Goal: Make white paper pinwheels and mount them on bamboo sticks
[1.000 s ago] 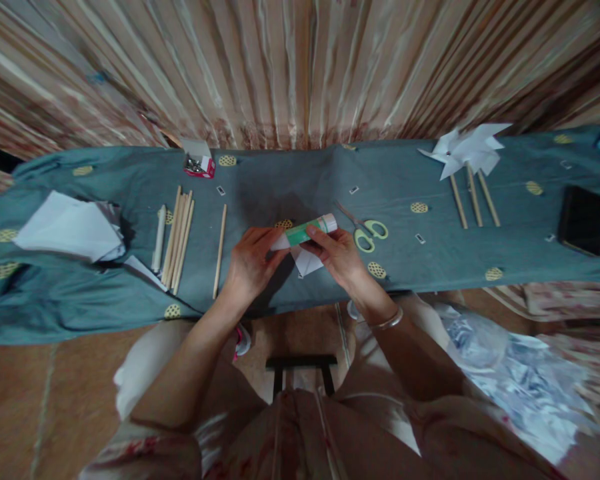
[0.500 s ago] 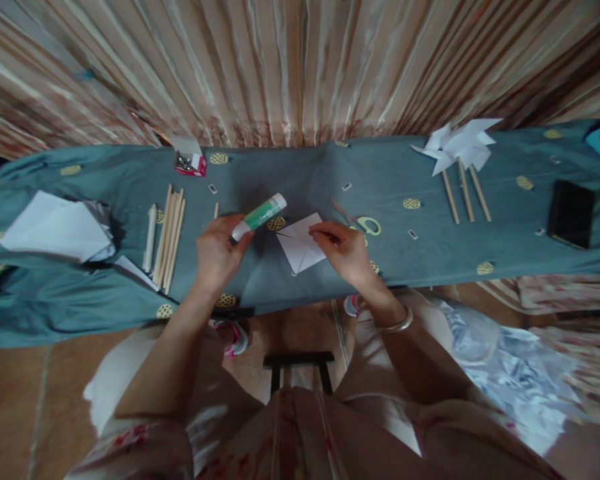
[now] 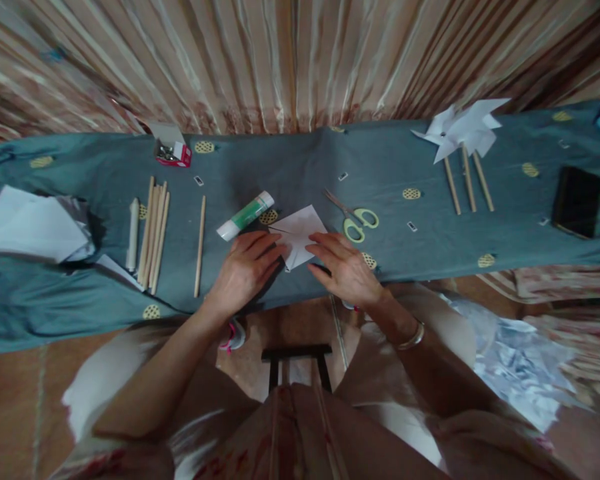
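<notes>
A white paper square [image 3: 300, 230] with slits running in from its corners lies on the cloth in front of me. My left hand [image 3: 250, 270] rests at its left edge, fingers stretched out and holding nothing. On the opposite edge lie the spread fingers of my right hand [image 3: 343, 265], which is also open. Just beyond my left hand, a green and white glue stick [image 3: 247, 215] lies on its side with both ends white. Scissors [image 3: 353, 217] with light green handles lie beyond my right hand, blades pointing away to the left.
Wooden sticks [image 3: 154, 233] and a single stick [image 3: 200, 247] lie left, near a paper stack [image 3: 33, 223] and a red box of pins [image 3: 173, 152]. White paper pinwheels [image 3: 460, 130] on sticks and a black flat object [image 3: 577, 201] are right, on the green tablecloth [image 3: 300, 167].
The glue stick has left my left hand and now lies on the cloth. My left hand has come down to the paper's left edge; my right hand's pinch has opened onto the paper.
</notes>
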Demonstrator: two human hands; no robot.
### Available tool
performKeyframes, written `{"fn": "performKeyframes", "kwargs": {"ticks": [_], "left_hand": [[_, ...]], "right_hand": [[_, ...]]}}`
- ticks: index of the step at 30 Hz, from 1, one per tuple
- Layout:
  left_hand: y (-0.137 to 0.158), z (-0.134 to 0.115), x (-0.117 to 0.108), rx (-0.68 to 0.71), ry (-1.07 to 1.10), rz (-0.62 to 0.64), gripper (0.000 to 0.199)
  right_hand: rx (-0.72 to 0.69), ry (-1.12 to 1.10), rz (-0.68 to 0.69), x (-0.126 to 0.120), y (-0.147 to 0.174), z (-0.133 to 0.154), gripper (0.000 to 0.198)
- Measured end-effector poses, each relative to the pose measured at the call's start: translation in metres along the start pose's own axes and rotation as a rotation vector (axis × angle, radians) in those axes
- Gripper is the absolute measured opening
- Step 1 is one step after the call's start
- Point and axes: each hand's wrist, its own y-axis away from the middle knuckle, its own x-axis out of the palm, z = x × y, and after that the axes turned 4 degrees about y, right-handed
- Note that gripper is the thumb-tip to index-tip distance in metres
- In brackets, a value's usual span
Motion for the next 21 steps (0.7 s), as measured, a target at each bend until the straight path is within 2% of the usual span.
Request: {"fn": "performKeyframes", "kwargs": {"ticks": [7, 12, 17, 21], "left_hand": [[-0.008, 0.001, 0.005, 0.066, 0.025, 0.077, 0.027], [-0.010, 0.000, 0.005, 0.055, 0.011, 0.097, 0.028], [-0.013, 0.000, 0.006, 0.045, 0.011, 0.137, 0.029], [-0.014, -0.001, 0.007, 0.074, -0.027, 0.114, 0.029]], "right_hand": [[0.059, -0.175, -0.080, -0.020, -0.001, 0.001, 0.021], [0.082, -0.266, -0.060, -0.028, -0.002, 0.001, 0.018], [0.070, -0.321, 0.025, -0.029, -0.001, 0.005, 0.016], [0.108, -0.456, 0.159, -0.046, 0.005, 0.013, 0.015]]}}
